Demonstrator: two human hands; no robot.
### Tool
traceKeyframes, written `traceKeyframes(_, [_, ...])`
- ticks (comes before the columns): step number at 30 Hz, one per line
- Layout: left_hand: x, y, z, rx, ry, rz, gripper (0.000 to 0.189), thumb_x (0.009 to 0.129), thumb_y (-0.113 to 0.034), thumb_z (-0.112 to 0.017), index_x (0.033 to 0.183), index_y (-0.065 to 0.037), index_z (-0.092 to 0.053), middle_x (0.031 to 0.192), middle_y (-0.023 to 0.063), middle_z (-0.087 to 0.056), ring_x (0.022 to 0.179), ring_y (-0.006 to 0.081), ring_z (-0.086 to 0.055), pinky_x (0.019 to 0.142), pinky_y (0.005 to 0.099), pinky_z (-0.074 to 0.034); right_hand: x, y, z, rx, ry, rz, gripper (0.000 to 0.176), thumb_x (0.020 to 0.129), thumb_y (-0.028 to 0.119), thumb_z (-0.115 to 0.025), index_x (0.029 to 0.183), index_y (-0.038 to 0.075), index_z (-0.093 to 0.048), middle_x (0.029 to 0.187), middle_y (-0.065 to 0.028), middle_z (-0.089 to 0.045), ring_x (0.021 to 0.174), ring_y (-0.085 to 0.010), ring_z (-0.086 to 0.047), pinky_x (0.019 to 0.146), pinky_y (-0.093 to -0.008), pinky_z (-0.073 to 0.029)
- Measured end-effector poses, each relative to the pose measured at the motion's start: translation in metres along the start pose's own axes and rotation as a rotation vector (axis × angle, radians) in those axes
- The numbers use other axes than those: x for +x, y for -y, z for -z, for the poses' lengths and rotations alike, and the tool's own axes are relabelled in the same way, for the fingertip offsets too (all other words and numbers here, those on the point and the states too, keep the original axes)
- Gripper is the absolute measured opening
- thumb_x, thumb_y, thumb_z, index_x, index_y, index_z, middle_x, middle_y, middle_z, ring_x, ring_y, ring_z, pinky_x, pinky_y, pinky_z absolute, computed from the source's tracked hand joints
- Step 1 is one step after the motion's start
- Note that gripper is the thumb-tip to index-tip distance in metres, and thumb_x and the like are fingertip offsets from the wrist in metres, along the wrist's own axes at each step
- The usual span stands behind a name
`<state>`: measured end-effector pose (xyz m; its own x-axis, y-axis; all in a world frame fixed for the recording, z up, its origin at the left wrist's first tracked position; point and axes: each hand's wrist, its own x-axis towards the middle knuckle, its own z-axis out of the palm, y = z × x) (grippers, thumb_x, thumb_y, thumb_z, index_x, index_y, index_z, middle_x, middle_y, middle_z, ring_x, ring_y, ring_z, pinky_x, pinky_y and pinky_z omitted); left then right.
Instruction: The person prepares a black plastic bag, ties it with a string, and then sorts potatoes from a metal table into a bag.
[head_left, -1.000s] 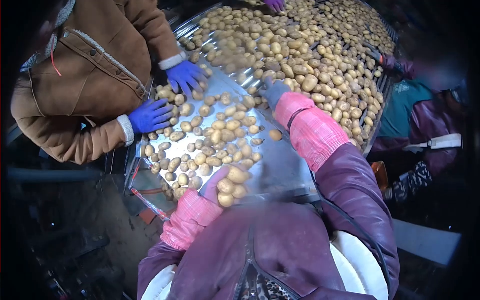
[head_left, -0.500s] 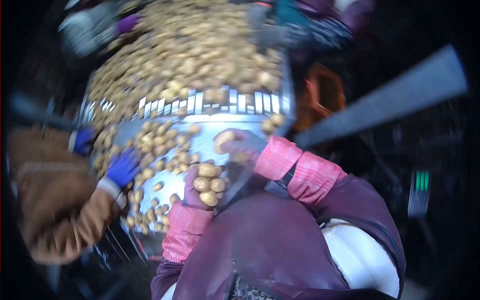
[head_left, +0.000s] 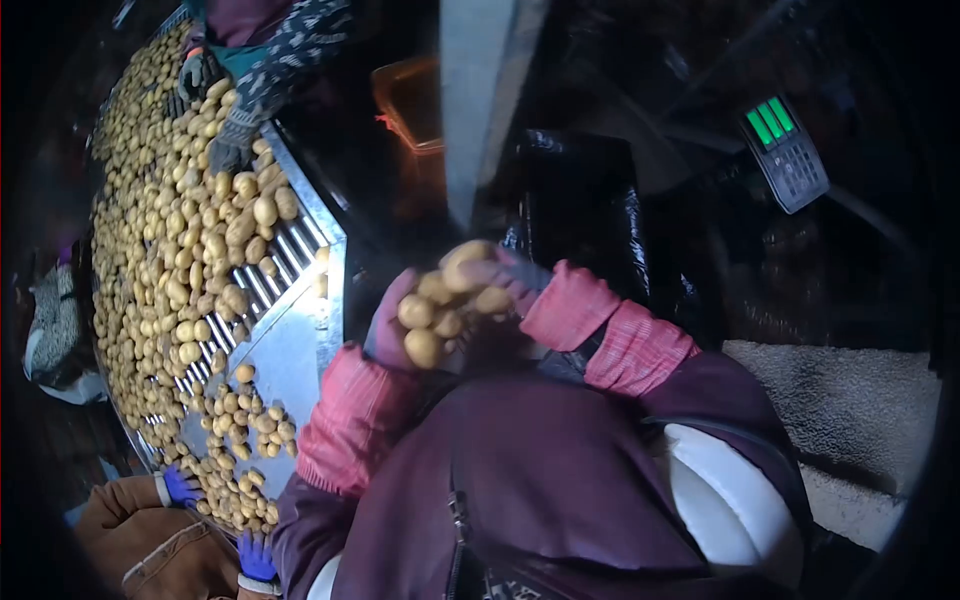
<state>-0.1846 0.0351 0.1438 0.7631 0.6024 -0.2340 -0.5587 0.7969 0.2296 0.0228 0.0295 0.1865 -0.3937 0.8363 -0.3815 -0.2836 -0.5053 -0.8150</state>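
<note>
Both my hands are gloved and raised in front of my chest, to the right of the metal table (head_left: 290, 330). My left hand (head_left: 390, 325) is curled round the outer side of several potatoes (head_left: 424, 318). Against the same bunch, from the right, my right hand (head_left: 510, 275) has its fingers wrapped over a larger potato (head_left: 465, 266) and a smaller one below it. The two hands are close together, with the potatoes between them. Some fingers are hidden behind the potatoes.
Many potatoes (head_left: 180, 240) cover the slatted table. Co-workers' gloved hands (head_left: 232, 142) reach in at the top, and blue gloves (head_left: 182, 486) at the lower left. An orange crate (head_left: 410, 105), a grey post (head_left: 480, 90) and a lit device (head_left: 785, 150) stand beyond.
The view has swung right, so the table now lies to the left. My hands have come together off the table's edge, the left still carrying its potatoes.
</note>
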Motion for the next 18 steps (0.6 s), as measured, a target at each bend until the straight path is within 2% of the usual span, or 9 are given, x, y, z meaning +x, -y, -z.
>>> traceKeyframes(3, [0.065, 0.014, -0.027, 0.081, -0.061, 0.105, 0.049, 0.099, -0.045, -0.045, 0.119, -0.003, -0.058, 0.100, 0.0095, -0.065, 0.084, 0.0203, -0.063, 0.066, 0.0328, -0.053, -0.030, 0.007, 0.046, -0.053, -0.238, 0.140, 0.041, 0.085, 0.039, -0.069, 0.113, 0.010, -0.061, 0.113, -0.0083, -0.062, 0.101, -0.0196, -0.061, 0.085, -0.0350, -0.051])
traceKeyframes(5, [0.108, 0.026, -0.021, 0.118, -0.054, 0.164, 0.050, 0.098, -0.049, -0.044, 0.123, -0.008, -0.056, 0.109, 0.0113, -0.065, 0.091, 0.0257, -0.065, 0.071, 0.0361, -0.056, -0.031, 0.010, 0.087, 0.196, -0.346, -0.044, 0.043, 0.086, 0.041, -0.067, 0.116, 0.011, -0.061, 0.113, -0.0096, -0.063, 0.101, -0.0213, -0.062, 0.088, -0.0369, -0.051])
traceKeyframes(8, [0.138, 0.045, -0.059, 0.252, -0.231, 0.195, 0.055, 0.096, -0.053, -0.045, 0.130, -0.011, -0.053, 0.107, 0.0098, -0.065, 0.088, 0.0240, -0.064, 0.072, 0.0400, -0.057, -0.037, 0.001, 0.126, 0.459, -0.505, 0.041, 0.040, 0.091, 0.040, -0.061, 0.118, 0.010, -0.062, 0.112, -0.0101, -0.065, 0.100, -0.0222, -0.063, 0.088, -0.0358, -0.052])
traceKeyframes(9, [0.146, 0.050, -0.049, 0.199, -0.083, 0.248, 0.057, 0.095, -0.053, -0.046, 0.132, -0.010, -0.052, 0.111, 0.0123, -0.064, 0.093, 0.0272, -0.065, 0.077, 0.0433, -0.058, -0.037, -0.009, 0.144, 0.495, -0.549, 0.054, 0.039, 0.092, 0.039, -0.059, 0.118, 0.009, -0.062, 0.111, -0.0102, -0.065, 0.100, -0.0223, -0.063, 0.088, -0.0351, -0.052])
traceKeyframes(10, [0.157, 0.055, -0.028, 0.183, -0.118, 0.284, 0.060, 0.098, -0.052, -0.042, 0.138, -0.007, -0.047, 0.129, 0.0157, -0.058, 0.103, 0.0357, -0.064, 0.085, 0.0512, -0.056, -0.034, -0.028, 0.178, 0.452, -0.573, 0.048, 0.038, 0.094, 0.037, -0.057, 0.119, 0.009, -0.062, 0.110, -0.0101, -0.066, 0.100, -0.0221, -0.063, 0.088, -0.0341, -0.052])
traceKeyframes(13, [0.152, 0.061, -0.028, 0.189, 0.013, 0.292, 0.059, 0.093, -0.049, -0.052, 0.133, -0.006, -0.050, 0.123, 0.0130, -0.058, 0.095, 0.0269, -0.064, 0.082, 0.0416, -0.056, -0.035, -0.036, 0.196, 0.106, -0.616, -0.030, 0.038, 0.095, 0.035, -0.057, 0.123, 0.010, -0.059, 0.111, -0.0112, -0.065, 0.101, -0.0200, -0.063, 0.083, -0.0350, -0.054])
traceKeyframes(14, [0.141, 0.058, -0.035, 0.190, -0.042, 0.276, 0.053, 0.092, -0.047, -0.055, 0.128, -0.010, -0.053, 0.118, 0.0114, -0.059, 0.095, 0.0259, -0.064, 0.081, 0.0409, -0.056, -0.029, -0.075, 0.238, 0.254, -0.610, -0.021, 0.042, 0.093, 0.036, -0.060, 0.127, 0.011, -0.057, 0.116, -0.0137, -0.061, 0.095, -0.0213, -0.062, 0.078, -0.0352, -0.055])
traceKeyframes(16, [0.113, 0.055, -0.045, 0.188, -0.237, 0.169, 0.047, 0.090, -0.043, -0.061, 0.126, -0.014, -0.055, 0.116, 0.0108, -0.059, 0.090, 0.0271, -0.066, 0.074, 0.0414, -0.057, -0.011, -0.131, 0.311, -0.090, -0.723, -0.172, 0.053, 0.088, 0.037, -0.066, 0.133, 0.013, -0.052, 0.122, -0.0163, -0.053, 0.090, -0.0262, -0.060, 0.079, -0.0358, -0.055])
traceKeyframes(18, [0.094, 0.048, -0.034, 0.272, -0.369, 0.095, 0.046, 0.093, -0.043, -0.059, 0.127, -0.012, -0.055, 0.108, 0.0105, -0.062, 0.089, 0.0270, -0.067, 0.072, 0.0420, -0.058, -0.018, -0.085, 0.241, -0.290, -0.733, -0.205, 0.052, 0.092, 0.033, -0.059, 0.139, 0.013, -0.046, 0.129, -0.0145, -0.051, 0.099, -0.0287, -0.059, 0.079, -0.0417, -0.053])
